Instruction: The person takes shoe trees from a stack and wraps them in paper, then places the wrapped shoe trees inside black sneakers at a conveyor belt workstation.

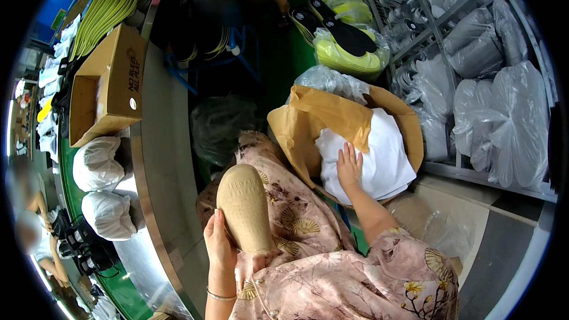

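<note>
Sole [245,210], tan, wide end up, is in the left hand [220,246], which is curled around its lower left edge. The right hand [349,170] rests with digits extended, loosely spread and uncurled, on white sheets [386,157] in a brown paper bag [329,109]. Two white bundles [98,164] sit on the table [145,264] at left.

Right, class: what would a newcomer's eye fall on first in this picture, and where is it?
Probably the tan foot-shaped piece, in the left hand just left of centre. Next comes the white material in the brown paper bag, right of centre, with the right hand on it. Beyond the bag, near the top, a bright yellow-green stack stands out.
</note>
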Motion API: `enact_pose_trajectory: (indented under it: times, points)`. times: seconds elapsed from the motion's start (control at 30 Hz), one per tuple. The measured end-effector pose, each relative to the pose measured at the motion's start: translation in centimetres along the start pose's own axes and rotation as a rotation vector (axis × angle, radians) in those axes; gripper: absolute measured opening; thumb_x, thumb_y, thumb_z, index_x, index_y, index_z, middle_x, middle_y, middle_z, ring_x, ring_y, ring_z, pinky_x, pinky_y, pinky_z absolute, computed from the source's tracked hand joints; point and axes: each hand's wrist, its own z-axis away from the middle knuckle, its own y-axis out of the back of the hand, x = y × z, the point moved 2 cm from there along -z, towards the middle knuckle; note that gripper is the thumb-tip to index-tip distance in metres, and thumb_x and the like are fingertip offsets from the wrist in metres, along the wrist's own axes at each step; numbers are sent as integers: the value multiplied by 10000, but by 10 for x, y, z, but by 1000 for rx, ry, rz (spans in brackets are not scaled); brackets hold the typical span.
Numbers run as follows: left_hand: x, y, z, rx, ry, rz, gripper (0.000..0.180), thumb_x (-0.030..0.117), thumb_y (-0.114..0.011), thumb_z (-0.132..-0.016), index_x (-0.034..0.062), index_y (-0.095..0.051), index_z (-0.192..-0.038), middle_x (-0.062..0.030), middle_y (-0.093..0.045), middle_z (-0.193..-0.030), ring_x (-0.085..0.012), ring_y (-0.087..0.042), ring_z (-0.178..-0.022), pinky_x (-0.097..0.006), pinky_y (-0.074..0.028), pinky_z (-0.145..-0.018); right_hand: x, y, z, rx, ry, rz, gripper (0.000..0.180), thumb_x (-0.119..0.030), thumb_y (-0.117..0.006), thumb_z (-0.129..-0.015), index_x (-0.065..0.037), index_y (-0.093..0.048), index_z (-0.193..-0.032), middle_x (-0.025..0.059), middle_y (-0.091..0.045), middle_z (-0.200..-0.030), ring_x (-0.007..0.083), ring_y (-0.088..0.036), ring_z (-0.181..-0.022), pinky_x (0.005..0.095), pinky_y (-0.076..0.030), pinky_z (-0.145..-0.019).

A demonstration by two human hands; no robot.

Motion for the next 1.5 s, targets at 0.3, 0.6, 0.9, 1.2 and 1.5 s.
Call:
enact_pose_trajectory:
  times: [0.3, 0.6, 0.9, 1.2, 1.5]
  points:
    - [1, -11, 1, -25, -44, 42, 229, 224, -523, -921, 5, -589, -935, -30, -614, -901, -92, -557, -820, -239, -450, -736, 41, 21, -8, 155, -93, -879, 158, -68, -538, -852, 36, -612, -944, 123, -566, -1187, 333, -418, -1218, 387, -324, -1010]
    - [22, 7, 3, -37, -358, -93, 175, 221, -547, -913, 67, -555, -831, 95, -460, -683, 12, -338, -560, -158, -265, -477, -30, 189, -18, -290, -93, -2132, 251, -44, -548, -877, 11, -590, -1118, 71, -560, -1186, 138, -503, -1066, 274, -355, -958]
    - [86, 42, 35, -146, -786, 47, 120, 161, -538, -919, 41, -535, -902, 69, -490, -783, -12, -419, -722, -152, -354, -668, -180, 340, -15, -609, 417, -2278, 315, -77, -575, -866, -19, -568, -1176, 55, -578, -1166, 111, -518, -1030, 255, -371, -926]
    - [116, 82, 65, -106, -1013, 167, 100, 81, -538, -905, 18, -564, -978, 57, -526, -792, -25, -440, -702, -177, -370, -640, -258, 429, 6, -684, 573, -2207, 228, -100, -566, -876, -8, -618, -1078, 29, -635, -972, 97, -574, -873, 226, -443, -771]
    - [102, 123, 84, -244, -953, 331, 159, 113, -564, -891, 11, -578, -1014, 8, -600, -885, -45, -536, -780, -190, -433, -683, -275, 473, 22, -905, 586, -2237, 173, -130, -606, -845, -31, -638, -983, 58, -657, -933, 151, -614, -832, 274, -476, -766]
